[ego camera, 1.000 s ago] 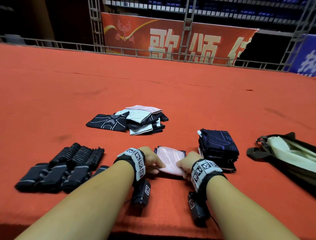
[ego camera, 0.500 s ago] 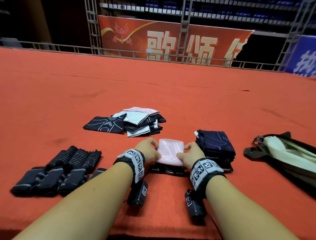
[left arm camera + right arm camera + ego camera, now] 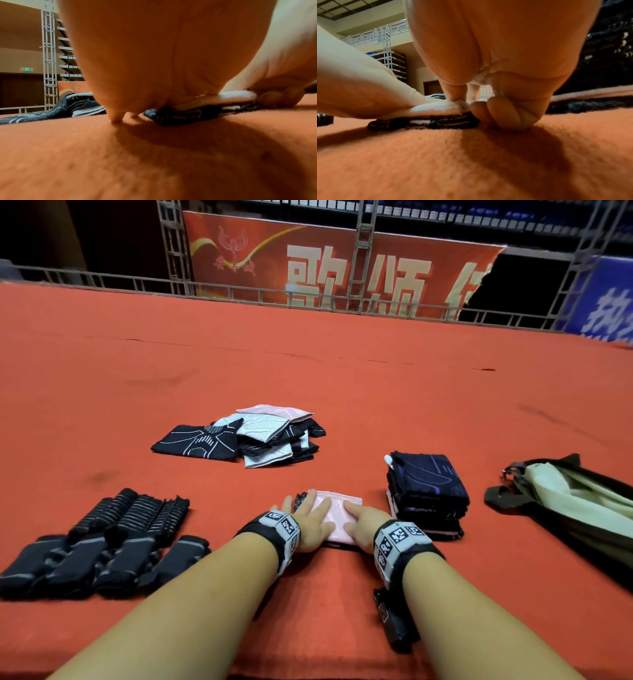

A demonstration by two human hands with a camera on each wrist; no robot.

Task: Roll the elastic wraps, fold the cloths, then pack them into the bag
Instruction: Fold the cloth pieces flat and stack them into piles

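A folded cloth (image 3: 337, 510), pink on top with a dark patterned layer underneath, lies on the red carpet close in front of me. My left hand (image 3: 308, 520) lies flat on its left half with straight, spread fingers. My right hand (image 3: 364, 522) presses its right half with a straight forefinger. In the right wrist view its other fingers (image 3: 505, 113) are curled on the carpet against the cloth's edge (image 3: 436, 108). Several rolled dark elastic wraps (image 3: 102, 539) lie at the near left. A loose pile of unfolded cloths (image 3: 260, 436) sits farther out.
A stack of folded dark cloths (image 3: 428, 491) stands just right of my right hand. A dark bag (image 3: 565, 508) with a pale green lining lies open at the far right. The red carpet (image 3: 308, 364) runs back to a metal railing.
Both hands lifted the near edge of the pink cloth, folded it away from me over its dark part, and now press the folded cloth flat.
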